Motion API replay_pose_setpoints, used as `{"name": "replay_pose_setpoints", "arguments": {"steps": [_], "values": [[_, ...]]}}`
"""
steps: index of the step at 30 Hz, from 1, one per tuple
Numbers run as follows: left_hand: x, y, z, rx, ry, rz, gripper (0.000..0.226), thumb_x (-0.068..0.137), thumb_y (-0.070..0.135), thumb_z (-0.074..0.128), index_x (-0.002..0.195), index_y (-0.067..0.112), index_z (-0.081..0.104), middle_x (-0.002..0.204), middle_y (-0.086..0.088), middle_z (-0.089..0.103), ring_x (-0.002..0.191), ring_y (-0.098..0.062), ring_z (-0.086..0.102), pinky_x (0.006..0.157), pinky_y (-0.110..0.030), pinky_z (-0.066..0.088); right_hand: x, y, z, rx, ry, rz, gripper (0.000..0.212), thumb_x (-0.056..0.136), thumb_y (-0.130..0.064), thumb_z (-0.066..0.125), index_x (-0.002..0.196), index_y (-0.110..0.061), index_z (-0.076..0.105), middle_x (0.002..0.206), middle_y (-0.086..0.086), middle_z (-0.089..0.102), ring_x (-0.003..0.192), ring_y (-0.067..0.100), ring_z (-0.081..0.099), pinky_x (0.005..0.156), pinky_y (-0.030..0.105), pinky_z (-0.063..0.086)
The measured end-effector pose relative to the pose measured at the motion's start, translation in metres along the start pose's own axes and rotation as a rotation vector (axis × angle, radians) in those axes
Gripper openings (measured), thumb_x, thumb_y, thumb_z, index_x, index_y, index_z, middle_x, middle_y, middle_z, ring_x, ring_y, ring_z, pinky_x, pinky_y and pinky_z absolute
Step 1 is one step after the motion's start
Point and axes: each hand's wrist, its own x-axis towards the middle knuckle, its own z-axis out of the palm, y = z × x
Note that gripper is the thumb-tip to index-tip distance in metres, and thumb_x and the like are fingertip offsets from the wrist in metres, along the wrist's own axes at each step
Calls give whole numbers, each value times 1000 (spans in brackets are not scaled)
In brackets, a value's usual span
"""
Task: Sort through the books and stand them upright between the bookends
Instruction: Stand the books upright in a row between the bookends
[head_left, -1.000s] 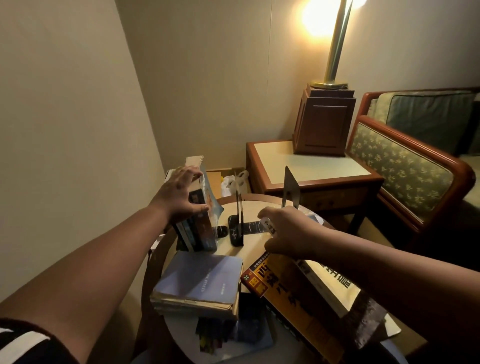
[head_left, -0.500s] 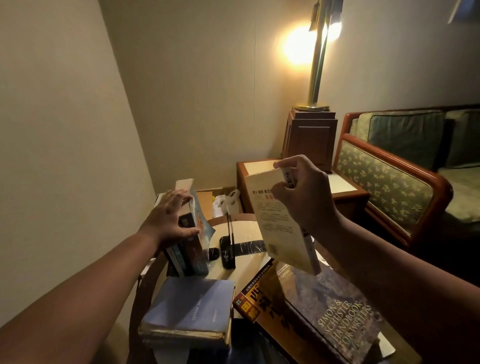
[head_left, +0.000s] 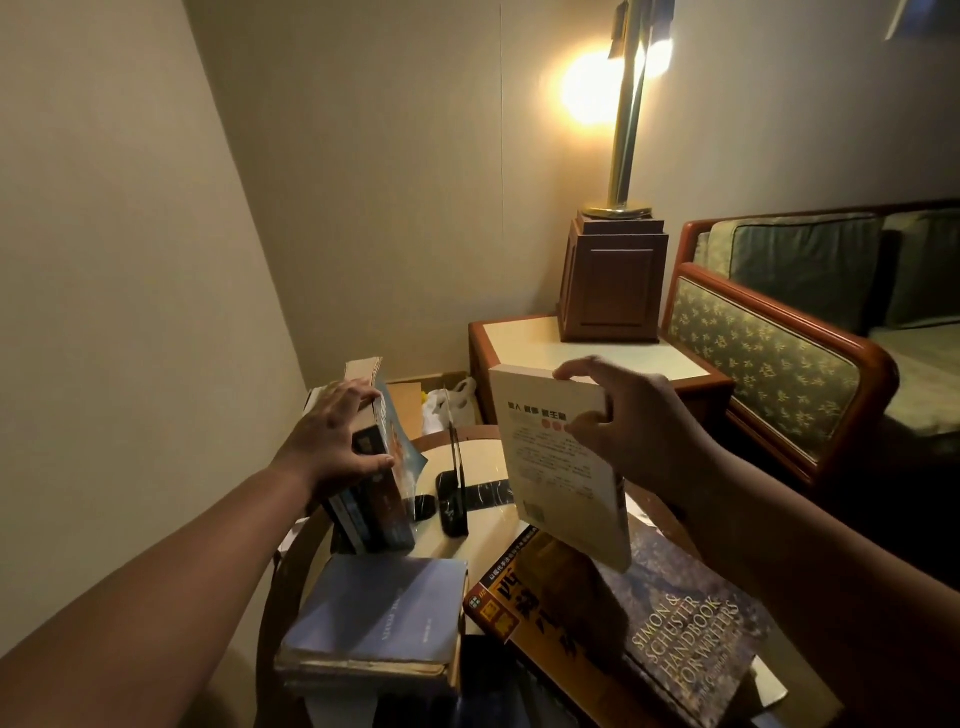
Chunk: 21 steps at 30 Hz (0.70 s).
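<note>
The right hand (head_left: 644, 431) holds a white paperback book with red dots on its cover (head_left: 556, 478) up in the air. Its fingers (head_left: 576, 370) curl over the top edge and the thumb presses the cover. The book's long side runs up and down, and it leans a little.

Below these fingers and to their left stands a thin black metal bookend (head_left: 456, 483) on the round cream table (head_left: 483, 452). The bare spot by its flat foot sits almost under the book. I think the book must go down and a bit left, with its long side kept up.

Further left, the left hand (head_left: 337, 441) holds a leaning bunch of standing books (head_left: 379, 499), fingers spread on top and thumb on the side. The right hand is the nearer one to the bare spot. I cannot see the second bookend
</note>
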Motion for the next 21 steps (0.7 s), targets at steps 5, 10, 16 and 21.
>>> {"name": "replay_pose_setpoints", "arguments": {"steps": [5, 10, 16, 21], "values": [[1, 0, 1, 9, 7, 9, 91, 63, 46, 87, 137, 28, 37, 151, -1, 36, 138, -29, 36, 102, -54, 45, -2, -9, -9, 96, -184, 39, 63, 84, -1, 69, 140, -22, 52, 124, 0, 67, 103, 10, 63, 60, 5, 50], [0, 2, -1, 13, 3, 0, 92, 63, 49, 86, 138, 29, 35, 152, 0, 34, 139, -29, 35, 102, -54, 45, 3, -26, 4, 177, -130, -5, 58, 83, 0, 69, 136, -20, 58, 127, 0, 67, 108, 11, 63, 66, 8, 53], [-3, 5, -2, 15, 15, -8, 90, 64, 50, 84, 138, 29, 37, 153, 1, 33, 141, -26, 32, 105, -52, 43, 29, -46, 13, 286, 95, 38, 51, 81, -6, 75, 130, -17, 63, 114, -3, 71, 100, 15, 69, 65, 13, 56], [-4, 6, -2, 25, 19, -19, 91, 64, 51, 83, 140, 28, 38, 155, 3, 32, 146, -21, 23, 114, -50, 33, 54, -75, 23, 335, 158, 21, 57, 81, -5, 73, 135, -17, 60, 120, 3, 69, 97, 12, 65, 75, 30, 62]]}}
